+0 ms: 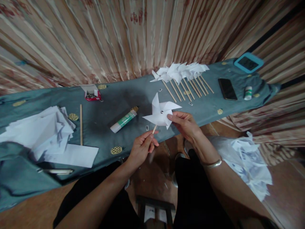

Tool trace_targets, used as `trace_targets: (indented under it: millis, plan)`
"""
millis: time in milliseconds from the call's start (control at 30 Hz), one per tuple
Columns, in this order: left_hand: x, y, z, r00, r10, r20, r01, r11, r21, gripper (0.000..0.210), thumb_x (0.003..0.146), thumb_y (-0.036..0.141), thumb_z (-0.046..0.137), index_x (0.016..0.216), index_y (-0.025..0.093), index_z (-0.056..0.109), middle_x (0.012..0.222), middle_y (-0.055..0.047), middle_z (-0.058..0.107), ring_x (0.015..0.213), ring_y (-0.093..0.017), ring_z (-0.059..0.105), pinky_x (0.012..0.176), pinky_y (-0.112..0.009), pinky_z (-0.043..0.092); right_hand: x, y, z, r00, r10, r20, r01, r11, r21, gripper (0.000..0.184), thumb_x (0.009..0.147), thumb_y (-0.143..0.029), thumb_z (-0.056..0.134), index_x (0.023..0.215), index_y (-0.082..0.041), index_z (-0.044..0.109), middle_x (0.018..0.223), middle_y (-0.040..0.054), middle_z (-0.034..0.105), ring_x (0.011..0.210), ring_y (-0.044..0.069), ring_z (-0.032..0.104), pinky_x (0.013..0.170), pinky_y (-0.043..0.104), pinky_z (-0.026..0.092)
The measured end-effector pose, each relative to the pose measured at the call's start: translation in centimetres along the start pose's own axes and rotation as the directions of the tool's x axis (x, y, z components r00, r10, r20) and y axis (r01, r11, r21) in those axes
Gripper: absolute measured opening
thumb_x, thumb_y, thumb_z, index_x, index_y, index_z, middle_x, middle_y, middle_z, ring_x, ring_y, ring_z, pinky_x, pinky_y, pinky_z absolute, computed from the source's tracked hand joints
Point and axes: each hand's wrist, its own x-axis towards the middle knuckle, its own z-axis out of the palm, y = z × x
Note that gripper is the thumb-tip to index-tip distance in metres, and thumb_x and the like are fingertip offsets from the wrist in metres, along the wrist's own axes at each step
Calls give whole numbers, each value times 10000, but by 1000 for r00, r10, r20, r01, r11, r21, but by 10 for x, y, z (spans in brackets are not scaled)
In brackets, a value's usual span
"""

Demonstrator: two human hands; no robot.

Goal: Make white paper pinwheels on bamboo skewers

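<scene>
A white paper pinwheel (158,114) with a metal pin at its centre is held up over the table's near edge. My left hand (142,145) is closed around its wooden stick (154,129), just below the blades. With thumb and fingers, my right hand (184,123) pinches the pinwheel's right-hand blade. A large glue stick (124,121) lies on the cloth to the left of the pinwheel. Behind it, a row of several finished-looking pinwheels (178,72) lies with their sticks pointing toward me.
On the left are a pile of white paper (47,127), a loose wooden stick (81,124), a pen (59,171) and a red box of pins (92,95). A phone (227,89), a small glue stick (248,93) and a blue-framed device (249,62) lie right. Curtains (119,41) hang behind.
</scene>
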Motion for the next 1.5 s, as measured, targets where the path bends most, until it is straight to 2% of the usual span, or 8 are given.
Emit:
trace_targets:
  millis: [167,300,500,667,800,1033,1200,1500]
  plan:
    - [0,1,0,1000,-1,-10,2,1000,13,428,803,466,625,1057,125,675,606,2,622,388,-48,362,415,-218,226,-2,3,4,1000,22,13,-22,1000,19,273,509,-434,868,540,-225,695,593,-28,656,570,97,521,593,250,417]
    - [-1,1,0,1000,8,-5,-8,1000,21,422,807,463,620,1057,128,676,612,3,623,388,-47,365,412,-215,223,-5,3,13,996,75,51,-80,992,97,264,491,-386,880,512,-220,675,597,-35,652,587,92,546,611,235,447]
    - [1,0,-1,1000,20,-5,-20,999,28,433,809,479,616,1063,133,677,611,1,622,390,-47,360,414,-216,228,-6,9,15,990,137,19,-139,984,113,300,464,-372,894,643,-215,711,697,-24,690,649,111,583,640,256,471]
    - [1,0,-3,1000,25,-2,-25,999,30,455,810,489,612,1071,121,667,612,1,619,389,-42,359,411,-207,230,1,4,3,999,47,-5,-46,998,50,317,496,-450,876,670,-234,723,693,-27,695,647,111,574,634,250,463]
    - [1,-1,-4,1000,16,19,-18,998,63,479,798,496,619,1076,108,659,611,8,616,386,-39,361,407,-202,234,5,-3,-3,998,-33,-51,37,995,88,320,468,-413,893,678,-238,727,668,-37,702,662,108,591,682,241,461]
    - [1,-3,-2,999,8,50,-13,994,112,480,801,488,600,1083,103,655,610,11,614,382,-38,358,407,-199,242,4,-3,-4,1000,-13,-7,13,998,66,236,519,-362,877,615,-229,706,647,-44,701,615,94,574,650,239,431]
    - [1,-4,-2,998,9,67,-18,991,131,469,809,487,587,1080,111,662,614,11,617,383,-40,358,410,-200,245,2,-5,-4,999,-15,29,12,995,103,193,573,-346,843,672,-226,729,686,-30,719,644,104,593,658,238,428]
    - [0,-3,-1,998,10,69,-20,989,145,480,814,481,583,1087,94,662,612,7,611,384,-43,361,412,-207,245,2,-6,-4,1000,15,-1,-15,995,103,189,540,-316,845,620,-214,708,636,-32,703,602,104,577,632,243,424]
